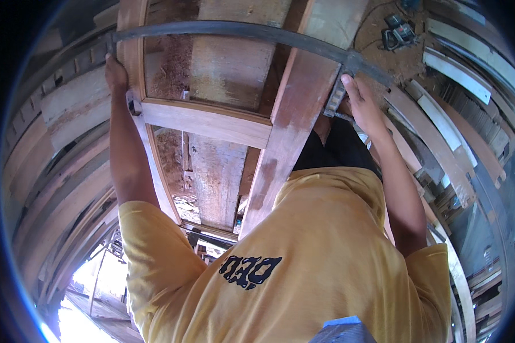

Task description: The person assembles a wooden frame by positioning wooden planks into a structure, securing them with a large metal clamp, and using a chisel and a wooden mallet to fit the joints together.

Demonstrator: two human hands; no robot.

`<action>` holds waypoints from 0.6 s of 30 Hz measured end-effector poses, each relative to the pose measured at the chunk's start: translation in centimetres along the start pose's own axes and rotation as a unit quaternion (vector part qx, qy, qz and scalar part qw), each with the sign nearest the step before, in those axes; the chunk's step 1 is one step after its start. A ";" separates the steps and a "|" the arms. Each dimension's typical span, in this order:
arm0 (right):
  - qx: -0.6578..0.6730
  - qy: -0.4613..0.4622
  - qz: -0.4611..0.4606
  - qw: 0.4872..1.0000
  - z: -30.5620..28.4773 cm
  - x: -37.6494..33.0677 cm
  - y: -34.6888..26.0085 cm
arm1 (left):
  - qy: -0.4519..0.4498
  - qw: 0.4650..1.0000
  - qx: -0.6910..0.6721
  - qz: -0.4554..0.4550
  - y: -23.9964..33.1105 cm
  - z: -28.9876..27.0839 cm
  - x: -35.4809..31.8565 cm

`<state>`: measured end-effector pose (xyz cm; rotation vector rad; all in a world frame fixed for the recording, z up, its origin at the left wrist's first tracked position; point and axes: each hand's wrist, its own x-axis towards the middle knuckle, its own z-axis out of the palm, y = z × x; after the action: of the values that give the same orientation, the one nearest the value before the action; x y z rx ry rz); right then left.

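A long dark metal bar clamp (pixel 229 30) lies across a wooden frame (pixel 212 123) with rails and stiles, spanning it from left to right. My left hand (pixel 116 74) is closed at the clamp's left end, against the frame's outer edge; most of its fingers are hidden. At the other end, my right hand (pixel 363 103) is closed around the clamp's jaw (pixel 336 97), thumb pointing up beside the bar. A threaded screw (pixel 343 116) shows just below that jaw, next to the wide right stile (pixel 297 120).
Long boards (pixel 68 166) are stacked along the left. More planks (pixel 435 123) and offcuts lie on the right. A corded power tool (pixel 399 33) rests on the brown ground at the upper right. Through the frame's openings a wide board (pixel 217 177) shows below.
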<state>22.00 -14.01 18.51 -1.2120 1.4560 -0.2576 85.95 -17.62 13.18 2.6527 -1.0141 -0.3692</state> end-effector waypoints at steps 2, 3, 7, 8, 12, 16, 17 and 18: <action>-0.097 -0.035 0.023 0.994 -0.4 -0.7 -1.2 | 0.004 1.000 0.023 0.001 -1.9 -0.4 0.4; -0.132 -0.068 0.041 0.988 -1.1 -1.3 -2.1 | -0.007 1.000 0.013 0.006 -2.7 -0.5 0.6; -0.202 -0.069 -0.094 0.972 -4.6 -5.9 -2.5 | -0.036 0.999 -0.016 -0.004 -3.5 -1.0 1.1; -0.198 -0.083 -0.085 0.973 -6.1 -6.8 -1.7 | -0.038 0.999 -0.019 -0.005 -2.0 -0.4 0.7; -0.055 -0.067 0.002 0.996 -8.5 -9.1 6.0 | -0.023 0.999 -0.037 0.028 0.3 -0.3 -0.7; 0.152 -0.049 0.144 0.977 -8.0 -8.5 5.7 | 0.030 0.999 -0.029 0.008 -2.5 -1.1 0.4; 0.151 -0.056 0.141 0.977 -8.1 -8.4 5.5 | 0.014 1.000 -0.026 -0.001 -2.9 -1.1 0.5; 0.173 -0.030 0.221 0.959 -8.3 -8.4 5.4 | -0.001 1.000 -0.022 -0.010 -3.3 -1.2 0.5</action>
<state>10.62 -9.01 22.23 -0.5887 1.5121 -0.1565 88.73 -15.43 13.11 2.6251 -0.9707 -0.3934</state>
